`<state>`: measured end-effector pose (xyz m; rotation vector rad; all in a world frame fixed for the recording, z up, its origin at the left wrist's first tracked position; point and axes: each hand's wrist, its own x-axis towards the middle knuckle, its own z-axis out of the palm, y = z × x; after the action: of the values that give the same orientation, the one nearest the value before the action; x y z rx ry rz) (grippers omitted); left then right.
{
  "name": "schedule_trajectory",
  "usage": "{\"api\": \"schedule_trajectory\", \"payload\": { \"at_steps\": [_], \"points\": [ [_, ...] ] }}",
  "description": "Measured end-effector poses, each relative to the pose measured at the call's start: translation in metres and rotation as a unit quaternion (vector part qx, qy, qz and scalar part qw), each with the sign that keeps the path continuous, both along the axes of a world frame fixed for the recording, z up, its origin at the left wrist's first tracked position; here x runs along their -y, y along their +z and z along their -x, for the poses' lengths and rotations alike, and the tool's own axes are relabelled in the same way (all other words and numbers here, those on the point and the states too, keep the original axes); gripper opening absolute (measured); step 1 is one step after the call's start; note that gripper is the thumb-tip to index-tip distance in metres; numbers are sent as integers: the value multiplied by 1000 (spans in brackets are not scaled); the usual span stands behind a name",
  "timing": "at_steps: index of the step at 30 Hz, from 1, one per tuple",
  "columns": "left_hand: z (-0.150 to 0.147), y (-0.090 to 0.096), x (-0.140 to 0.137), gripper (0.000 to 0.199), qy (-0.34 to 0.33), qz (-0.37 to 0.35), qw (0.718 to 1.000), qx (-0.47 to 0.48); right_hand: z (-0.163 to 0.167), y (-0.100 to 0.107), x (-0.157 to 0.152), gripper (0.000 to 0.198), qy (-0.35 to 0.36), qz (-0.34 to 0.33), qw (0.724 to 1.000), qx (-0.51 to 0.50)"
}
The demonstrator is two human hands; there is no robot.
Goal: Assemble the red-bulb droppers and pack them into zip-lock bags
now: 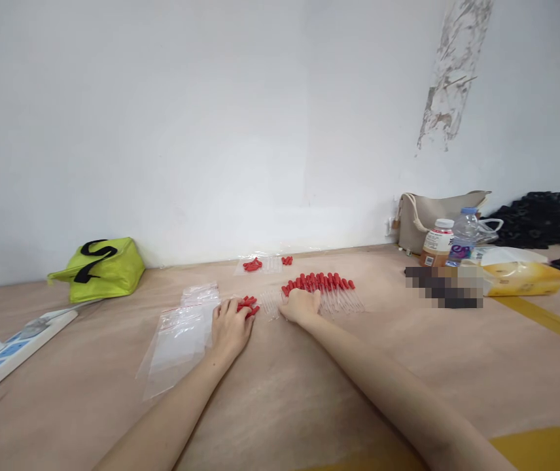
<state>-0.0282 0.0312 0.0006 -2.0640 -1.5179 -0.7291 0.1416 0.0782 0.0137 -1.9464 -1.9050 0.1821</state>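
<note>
My left hand (231,325) lies over a small pile of red rubber bulbs (249,303), fingers bent and closed on some of them. Right of it, loose clear glass tubes (271,304) lie side by side. My right hand (301,305) is closed at the left end of a row of droppers (332,282), which have red bulbs on top and clear tubes pointing toward me. Its fingertips are turned away, so what they pinch is hidden. Clear zip bags (182,340) lie flat beside my left wrist.
Further back, a clear bag (273,265) holds or lies under more red bulbs and tubes. A yellow-green bag (108,268) and power strip (19,350) stand left. Bottles (437,243), a tissue pack (523,278) and a beige bag (420,216) are right, before the wall.
</note>
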Motion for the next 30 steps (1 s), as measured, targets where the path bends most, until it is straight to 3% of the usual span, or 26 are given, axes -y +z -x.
{"api": "schedule_trajectory", "payload": {
  "at_steps": [5,8,10,13,16,21,30],
  "points": [
    [-2,3,3,11,-21,-20,999,23,-5,9,3,20,12,15,1000,-9],
    [-7,7,16,15,-84,-10,994,68,-23,11,16,23,49,13,998,-33],
    [-14,7,30,16,-156,45,982,93,-41,8,30,26,100,-19,993,-65],
    [-25,4,49,14,-222,161,954,125,-69,-3,52,18,169,-132,972,-96],
    [-34,2,58,12,-206,203,946,145,-88,-14,71,18,233,-190,948,-103],
    [-40,3,53,19,-218,210,936,177,-91,-24,80,15,273,-198,926,-170],
    [-39,2,49,20,-221,199,933,202,-93,-21,84,19,305,-221,917,-133]
  ]
}}
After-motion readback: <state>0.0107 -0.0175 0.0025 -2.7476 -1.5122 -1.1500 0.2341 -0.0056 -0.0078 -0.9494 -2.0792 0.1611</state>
